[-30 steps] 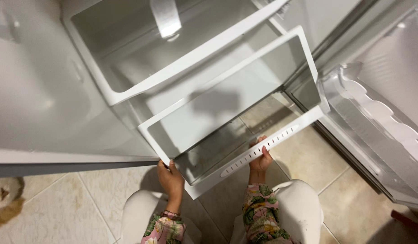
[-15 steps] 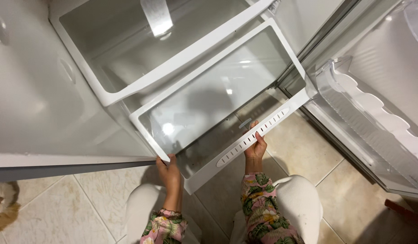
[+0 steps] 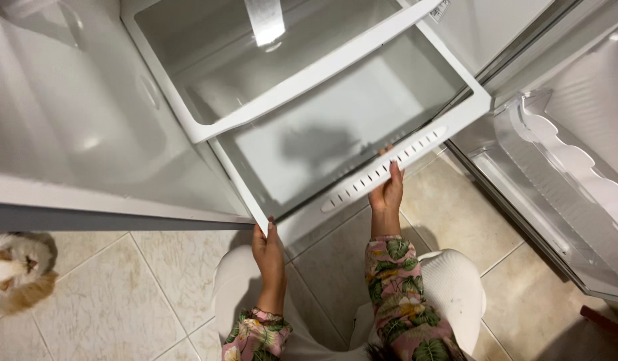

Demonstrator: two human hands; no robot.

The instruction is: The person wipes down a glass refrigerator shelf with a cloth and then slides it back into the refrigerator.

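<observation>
Far left, low: a furry white-and-tan animal (image 3: 15, 274) sits on the beige tiled floor (image 3: 122, 294), cut off by the frame edge. Above it, the open white fridge door (image 3: 88, 134) fills the left side, its bottom edge running across just above the left hand. Left hand (image 3: 269, 251) is raised from a floral sleeve, fingers curled over the near left corner of the glass shelf (image 3: 336, 134); grip is closed on the white frame there, thumb side not clear from this angle. The shelf is a clear pane in a white plastic frame, pulled partway out of the fridge and tilted, sitting under a second white-framed shelf (image 3: 255, 60) higher up. Its front trim is a white bar with a slotted strip (image 3: 382, 172). Right hand (image 3: 387, 190) is under that strip, fingers flat and extended up against the front edge, palm supporting rather than wrapped; how far the thumb closes I cannot tell. Person's white-clad knees (image 3: 449, 287) are below both hands. Far right: the clear door bin (image 3: 563, 174) with a scalloped white rail, well apart from the shelf.
</observation>
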